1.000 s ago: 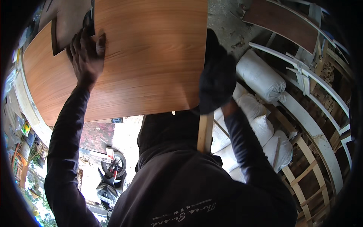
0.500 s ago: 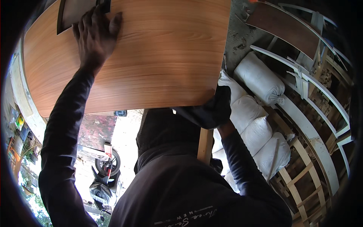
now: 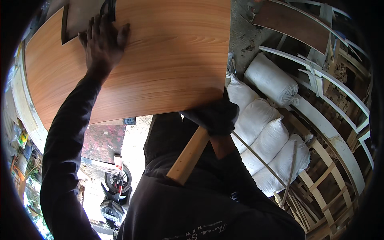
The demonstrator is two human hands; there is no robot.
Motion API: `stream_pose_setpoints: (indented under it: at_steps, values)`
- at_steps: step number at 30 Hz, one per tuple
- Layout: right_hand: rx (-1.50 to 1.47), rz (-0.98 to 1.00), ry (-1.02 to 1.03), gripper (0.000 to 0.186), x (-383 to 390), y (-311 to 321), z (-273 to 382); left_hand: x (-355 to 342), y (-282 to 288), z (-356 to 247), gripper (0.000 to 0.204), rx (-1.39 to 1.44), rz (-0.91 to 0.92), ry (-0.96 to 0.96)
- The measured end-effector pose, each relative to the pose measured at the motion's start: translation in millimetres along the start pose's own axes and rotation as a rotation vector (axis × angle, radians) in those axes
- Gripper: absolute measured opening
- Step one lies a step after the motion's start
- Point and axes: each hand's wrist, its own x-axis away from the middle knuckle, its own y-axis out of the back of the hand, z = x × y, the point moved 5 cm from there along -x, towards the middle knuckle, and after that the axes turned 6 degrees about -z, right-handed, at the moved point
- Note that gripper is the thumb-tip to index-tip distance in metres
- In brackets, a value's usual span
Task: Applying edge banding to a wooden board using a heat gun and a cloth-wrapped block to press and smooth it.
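Note:
A large wood-grain panel [image 3: 168, 60] fills the upper middle of the view, with a rectangular cutout edged in black at its far left. My left hand [image 3: 103, 48], bare, lies on the panel beside this cutout with its fingers spread. A dark loop-shaped thing [image 3: 105, 8] shows just beyond the fingertips. At the panel's near right corner is my right hand [image 3: 218, 116], covered in black fabric that looks like a glove. It is closed round a wooden batten [image 3: 188, 158], which slants from under the hand toward my torso. The right fingers are partly hidden and blurred.
Stuffed white sacks [image 3: 264, 132] are piled to the right. Beyond them lie white frames [image 3: 316, 70], a brown board [image 3: 292, 26] and slatted timber [image 3: 324, 176]. A motorcycle [image 3: 114, 196] stands at the lower left, past a worn reddish board [image 3: 103, 140].
The batten has swung from nearly upright to a leftward slant across my torso. My right hand has shifted slightly left and nearer. The panel's right edge moved left; my left hand stays on it.

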Motion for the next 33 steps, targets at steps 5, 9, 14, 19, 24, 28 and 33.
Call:
stream_pose_setpoints:
  at_steps: [5,9,14,19,24,28,33]
  values:
    - [0.03,-0.117,0.016,0.074,-24,18,-5,-3,0,-1,0.082,-0.01,0.04,0.018]
    - [0.051,-0.209,0.009,0.081,-25,22,-9,-1,-1,-2,0.081,-0.009,0.038,0.015]
    - [0.035,-0.16,0.038,0.076,-23,19,-18,0,-4,2,0.082,-0.017,0.056,-0.003]
    - [0.018,-0.11,0.056,0.07,-37,21,-29,-1,-6,4,0.081,-0.011,0.046,-0.046]
    - [0.026,-0.107,0.108,0.065,-42,19,-39,1,-6,6,0.081,-0.037,0.045,-0.027]
    - [0.026,-0.083,0.144,0.061,-58,12,-50,1,-5,4,0.083,-0.021,0.062,-0.024]
    - [0.032,-0.071,0.227,0.056,-107,-3,-61,-1,0,-5,0.069,-0.071,0.086,-0.031]
